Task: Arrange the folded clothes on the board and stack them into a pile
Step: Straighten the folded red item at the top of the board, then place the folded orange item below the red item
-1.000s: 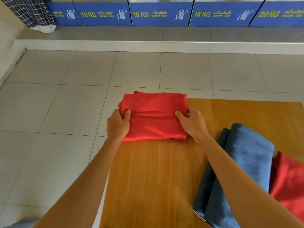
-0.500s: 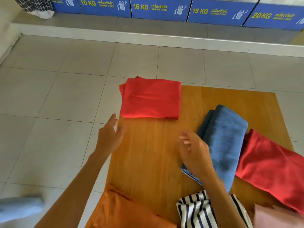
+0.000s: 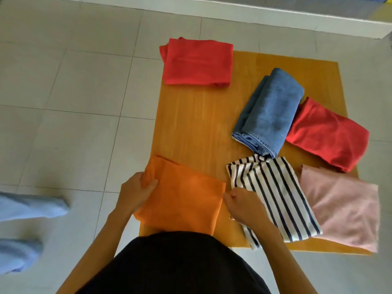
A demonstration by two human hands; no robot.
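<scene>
A wooden board (image 3: 197, 124) lies on the tiled floor. A folded red cloth (image 3: 198, 62) rests at its far left corner. Folded blue jeans (image 3: 269, 111), a second red cloth (image 3: 326, 134), a striped cloth (image 3: 273, 194) and a pink cloth (image 3: 341, 206) lie on the right half. A folded orange cloth (image 3: 184, 196) sits at the near left. My left hand (image 3: 133, 192) grips its left edge, thumb on top. My right hand (image 3: 244, 206) pinches its right edge, beside the striped cloth.
Pale grey floor tiles (image 3: 63, 102) surround the board. A white step (image 3: 275, 11) runs along the far side. Two light blue socked feet (image 3: 27, 209) are at the left edge. My dark shirt (image 3: 176, 264) hides the board's near edge.
Both hands let go of the red cloth at the far corner and came back to the near side. They now hold the orange cloth by its two edges. The view tilted down.
</scene>
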